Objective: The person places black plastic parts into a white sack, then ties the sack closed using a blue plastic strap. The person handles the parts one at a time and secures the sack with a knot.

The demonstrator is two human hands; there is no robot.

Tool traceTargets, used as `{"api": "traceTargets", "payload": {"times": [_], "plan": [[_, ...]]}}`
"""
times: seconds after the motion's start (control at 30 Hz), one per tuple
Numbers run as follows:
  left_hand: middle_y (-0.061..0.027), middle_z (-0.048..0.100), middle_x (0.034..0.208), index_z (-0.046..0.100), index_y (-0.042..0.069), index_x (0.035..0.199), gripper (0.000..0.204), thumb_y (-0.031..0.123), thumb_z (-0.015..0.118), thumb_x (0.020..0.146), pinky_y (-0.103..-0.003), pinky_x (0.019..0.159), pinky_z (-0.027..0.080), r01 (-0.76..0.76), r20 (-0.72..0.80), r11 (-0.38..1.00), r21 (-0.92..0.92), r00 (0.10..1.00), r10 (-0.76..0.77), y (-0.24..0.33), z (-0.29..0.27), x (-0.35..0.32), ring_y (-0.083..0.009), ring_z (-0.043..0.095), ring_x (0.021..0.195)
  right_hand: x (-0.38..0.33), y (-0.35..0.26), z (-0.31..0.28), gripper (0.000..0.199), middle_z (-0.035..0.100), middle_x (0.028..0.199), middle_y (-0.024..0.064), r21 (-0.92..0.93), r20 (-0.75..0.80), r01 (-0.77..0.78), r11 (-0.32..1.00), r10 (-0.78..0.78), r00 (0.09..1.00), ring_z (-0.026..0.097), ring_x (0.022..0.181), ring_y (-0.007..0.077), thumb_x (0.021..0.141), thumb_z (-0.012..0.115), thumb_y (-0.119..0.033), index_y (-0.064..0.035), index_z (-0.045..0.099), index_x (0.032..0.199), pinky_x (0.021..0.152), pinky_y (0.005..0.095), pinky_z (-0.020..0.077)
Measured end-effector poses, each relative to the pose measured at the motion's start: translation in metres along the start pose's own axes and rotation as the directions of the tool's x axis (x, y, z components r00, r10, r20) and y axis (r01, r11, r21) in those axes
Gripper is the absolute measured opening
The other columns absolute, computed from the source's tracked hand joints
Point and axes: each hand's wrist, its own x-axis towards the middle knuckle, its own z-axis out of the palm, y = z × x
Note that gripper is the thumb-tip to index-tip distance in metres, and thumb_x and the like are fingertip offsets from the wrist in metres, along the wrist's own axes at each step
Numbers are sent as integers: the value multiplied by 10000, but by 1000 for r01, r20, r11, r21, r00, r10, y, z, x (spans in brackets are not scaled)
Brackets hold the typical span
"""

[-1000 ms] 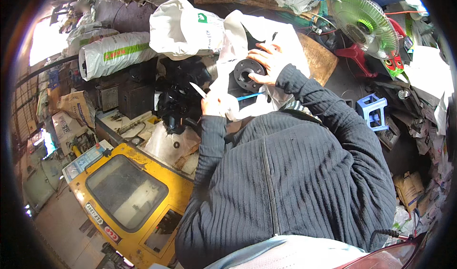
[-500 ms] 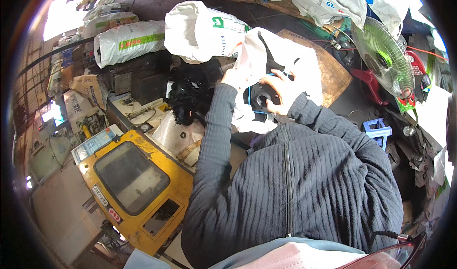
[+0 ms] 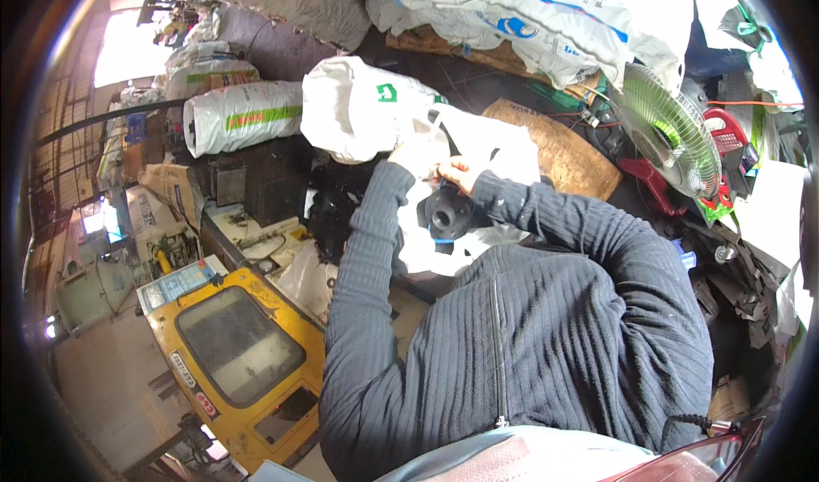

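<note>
My left hand [image 3: 415, 157] is closed on the gathered edge of a white plastic sack [image 3: 503, 145]. Close beside it, the fingers of my right hand [image 3: 461, 173] are bent and pinched on the same sack; fine detail between them is hard to make out. Below both hands, a black round part with a raised hollow hub [image 3: 445, 218] lies within the white plastic, a bit of blue showing at its lower edge. Another white sack with a green mark [image 3: 367, 107] lies on its side just beyond my left hand.
Left of me stands a yellow machine door with a window [image 3: 241, 328]. A green-bladed fan [image 3: 661, 132] is at the right, near a brown board [image 3: 567, 153]. A rolled white sack [image 3: 247, 117] lies far left, and white sacks [image 3: 546, 21] are piled at the back.
My right hand has left the black round part and moved up beside my left hand at the sack's edge. The part now shows more fully. The whole view has shifted slightly.
</note>
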Motion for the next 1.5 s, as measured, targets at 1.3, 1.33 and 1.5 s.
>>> {"api": "traceTargets", "payload": {"times": [1.3, 1.33, 1.5], "plan": [[-129, 552, 516, 616, -13, 889, 258, 186, 467, 822, -342, 412, 421, 164, -407, 524, -836, 454, -792, 60, 52, -22, -193, 555, 412, 122, -183, 76, 241, 658, 812, 114, -586, 174, 526, -616, 539, 824, 637, 804, 276, 750, 562, -253, -68, 675, 855, 651, 381, 519], [-118, 553, 530, 614, -11, 890, 249, 180, 467, 828, -333, 389, 405, 139, -424, 521, -842, 427, -799, 57, 56, -21, -184, 542, 402, 124, -183, 75, 252, 658, 809, 109, -585, 186, 530, -614, 535, 824, 636, 801, 277, 766, 552, -272, -73, 675, 856, 650, 382, 518], [-64, 531, 607, 602, 4, 913, 216, 156, 464, 845, -277, 297, 301, -171, -285, 233, -957, 412, -866, 60, 60, -10, -124, 446, 356, 128, -175, 78, 289, 659, 829, 88, -550, 181, 556, -623, 561, 808, 630, 811, 268, 786, 542, -334, -92, 678, 867, 666, 377, 512]]}}
